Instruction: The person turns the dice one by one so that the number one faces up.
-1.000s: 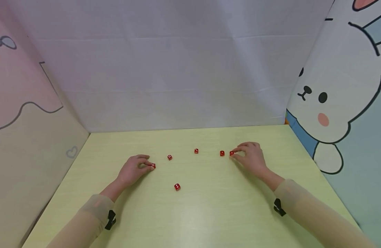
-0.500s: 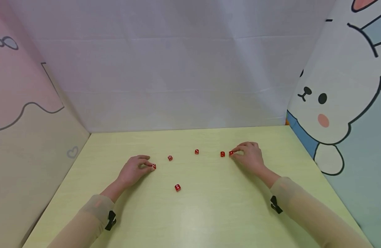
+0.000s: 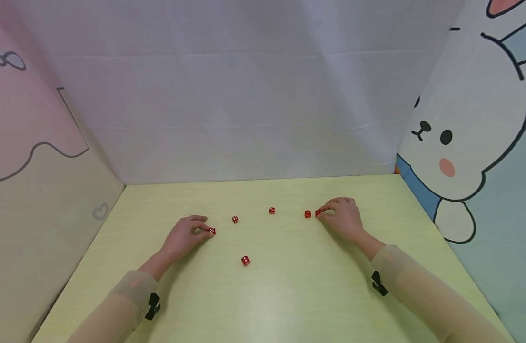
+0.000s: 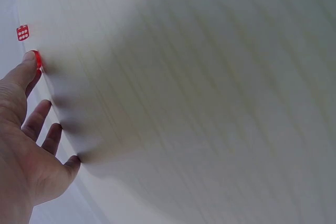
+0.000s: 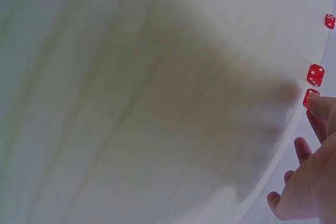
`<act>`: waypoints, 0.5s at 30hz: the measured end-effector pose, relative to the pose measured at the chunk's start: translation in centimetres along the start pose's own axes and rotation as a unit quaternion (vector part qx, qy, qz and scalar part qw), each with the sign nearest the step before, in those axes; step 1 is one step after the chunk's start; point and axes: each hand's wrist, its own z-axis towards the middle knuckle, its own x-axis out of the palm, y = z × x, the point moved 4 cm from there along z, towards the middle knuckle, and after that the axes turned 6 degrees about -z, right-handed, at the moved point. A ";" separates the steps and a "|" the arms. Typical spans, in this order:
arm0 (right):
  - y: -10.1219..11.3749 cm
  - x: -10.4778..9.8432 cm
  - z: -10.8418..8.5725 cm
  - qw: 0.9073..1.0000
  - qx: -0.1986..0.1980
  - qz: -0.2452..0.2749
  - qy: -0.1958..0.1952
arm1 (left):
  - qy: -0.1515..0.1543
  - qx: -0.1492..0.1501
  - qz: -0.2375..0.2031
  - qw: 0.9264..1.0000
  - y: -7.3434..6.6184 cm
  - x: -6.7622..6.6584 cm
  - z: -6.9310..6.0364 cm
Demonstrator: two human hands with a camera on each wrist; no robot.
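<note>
"What's on the surface [image 3: 288,300]?"

"Small red dice with white pips. The front die [image 3: 245,260] sits at the lower middle of the frame; the back-left die [image 3: 234,219], back-middle die [image 3: 272,210] and back-right die [image 3: 307,214] spread across the middle, well apart."

"And the left hand [image 3: 186,237]?"

"It reaches in from the lower left, thumb and forefinger pinching the left-held die [image 3: 213,231], left of centre. The left wrist view shows its other fingers spread, the thumb partly hiding that die."

"The right hand [image 3: 343,219]?"

"In from the lower right, pinching the right-held die [image 3: 317,214] at its fingertips, right of centre, just beside the back-right die."
</note>
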 end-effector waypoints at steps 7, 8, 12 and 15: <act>0.0 0.2 0.0 1.000 -0.002 0.004 0.001 | 0.000 -0.002 -0.002 1.000 0.2 0.1 0.0; 0.1 0.2 0.0 1.000 -0.002 0.004 0.001 | 0.000 -0.002 -0.003 1.000 0.2 0.1 0.0; 0.1 0.2 0.0 1.000 -0.002 0.005 0.002 | -0.001 0.000 -0.001 1.000 0.3 0.2 0.0; 0.1 0.3 0.0 1.000 -0.003 0.003 0.000 | -0.001 -0.001 0.000 1.000 0.4 0.3 0.0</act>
